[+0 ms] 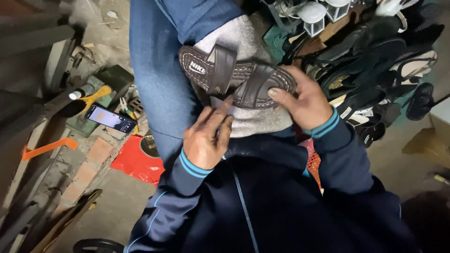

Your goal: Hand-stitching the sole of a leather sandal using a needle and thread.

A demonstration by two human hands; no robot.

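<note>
the right hand (304,100) grips the toe end of a brown sandal (236,77) resting on the knee. the left hand (206,138), fingers loosely curled and holding nothing, touches the sandal's near edge with a fingertip. the sandal's underside is hidden.

We hold both forearms, in dark navy sleeves with light blue cuff stripes, raised in front of the torso. Our left hand (206,138) is palm down, index finger extended forward, remaining fingers loosely curled. Our right hand (304,100) is turned inward, thumb pressing leftward, fingers wrapped underneath in a grip
</note>
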